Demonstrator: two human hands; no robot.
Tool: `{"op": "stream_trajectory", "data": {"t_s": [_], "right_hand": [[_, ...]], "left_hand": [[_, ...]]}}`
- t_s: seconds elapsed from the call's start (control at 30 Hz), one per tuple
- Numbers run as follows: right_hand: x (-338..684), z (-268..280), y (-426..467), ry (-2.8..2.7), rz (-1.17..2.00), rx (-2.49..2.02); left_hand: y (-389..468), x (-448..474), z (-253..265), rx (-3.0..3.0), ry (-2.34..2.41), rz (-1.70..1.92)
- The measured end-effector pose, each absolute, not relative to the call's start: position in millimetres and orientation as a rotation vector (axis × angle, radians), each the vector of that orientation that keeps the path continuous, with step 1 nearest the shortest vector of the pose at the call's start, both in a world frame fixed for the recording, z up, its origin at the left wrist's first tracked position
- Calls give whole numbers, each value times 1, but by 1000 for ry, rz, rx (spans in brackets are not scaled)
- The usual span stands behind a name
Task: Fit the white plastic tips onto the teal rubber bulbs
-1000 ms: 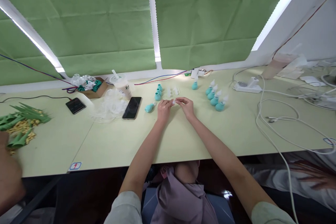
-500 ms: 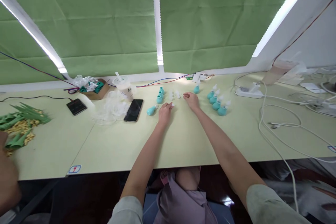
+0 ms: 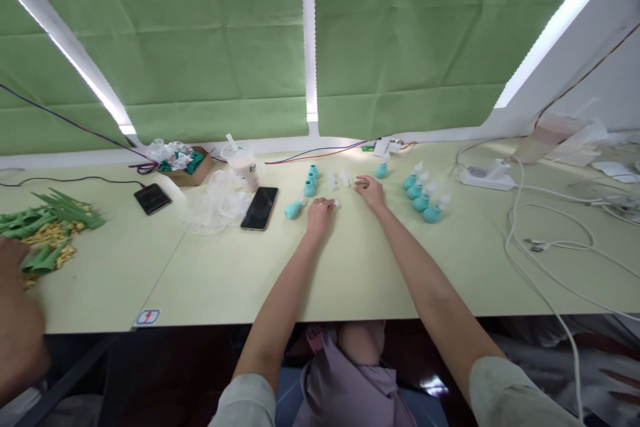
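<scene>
My left hand [image 3: 321, 215] is closed, its fingertips pinching a small clear plastic piece [image 3: 336, 203] just above the table. My right hand [image 3: 371, 193] reaches in from the other side with fingers bent and slightly apart, nothing visible in them. Its fingertips are beside several small clear plastic pieces [image 3: 345, 179] lying between the hands. Left of my left hand, a teal squeeze bulb [image 3: 293, 209] lies on its side. Behind it, open-necked teal bulbs [image 3: 310, 188] stand in a row. To the right, several teal bulbs with clear pointed tips [image 3: 421, 202] stand upright; another tipped bulb [image 3: 382, 169] stands behind my right hand.
A phone [image 3: 259, 209], crumpled clear plastic [image 3: 215, 207], a drink cup [image 3: 243, 168] and a cardboard box [image 3: 193, 175] are at left. Another person's hand [image 3: 13, 257] is by green and yellow pieces [image 3: 55, 230]. A power strip [image 3: 486, 178] and white cables are at right.
The view has shifted slightly, moving the scene a little to the right. My left hand keeps its pinch on the clear piece; my right fingertips stay near the loose clear pieces.
</scene>
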State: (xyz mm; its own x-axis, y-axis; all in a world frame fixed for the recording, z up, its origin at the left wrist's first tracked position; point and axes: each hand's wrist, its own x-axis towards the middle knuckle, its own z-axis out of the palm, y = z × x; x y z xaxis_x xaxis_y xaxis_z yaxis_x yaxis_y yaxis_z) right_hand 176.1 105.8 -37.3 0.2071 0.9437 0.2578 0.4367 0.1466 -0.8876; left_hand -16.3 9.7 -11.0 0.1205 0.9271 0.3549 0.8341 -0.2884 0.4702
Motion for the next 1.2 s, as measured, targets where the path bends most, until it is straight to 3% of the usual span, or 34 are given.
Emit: {"op": "stream_trajectory", "data": {"t_s": [0.23,0.7,1.2], "right_hand": [[177,-41,110,-1301,696,-1390],[170,-26,101,-1533,271,-1757],[168,-15,98,-1645,280,-1793]], "left_hand": [[9,-16,-9,2228,1767,797],[11,-15,-14,2259,1687,817],[11,-14,-14,2260,1656,790]]}}
